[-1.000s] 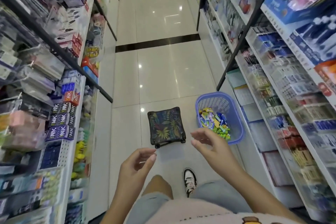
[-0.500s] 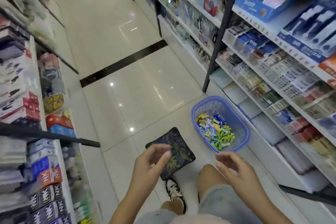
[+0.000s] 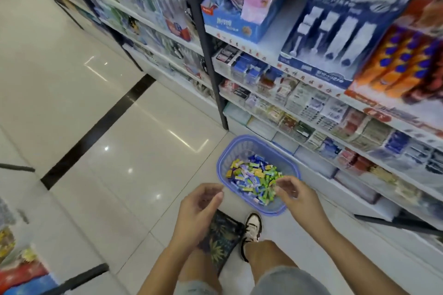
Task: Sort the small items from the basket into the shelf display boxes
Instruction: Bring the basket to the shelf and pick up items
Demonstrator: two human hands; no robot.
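Your right hand [image 3: 296, 195] hangs over the near rim of the blue basket [image 3: 224, 163], fingers loosely curled and apart, holding nothing. Your left hand [image 3: 196, 213] is just left of the basket, cupped with thumb and fingers near each other, and empty as far as you can see. The basket stands on the tiled floor [image 3: 115, 127] against the foot of the shelf unit [image 3: 309, 167] on your right, filled with small colourful packets [image 3: 254, 179]. A leaf-patterned stool [image 3: 223, 239] and your shoe [image 3: 253, 226] sit below your hands.
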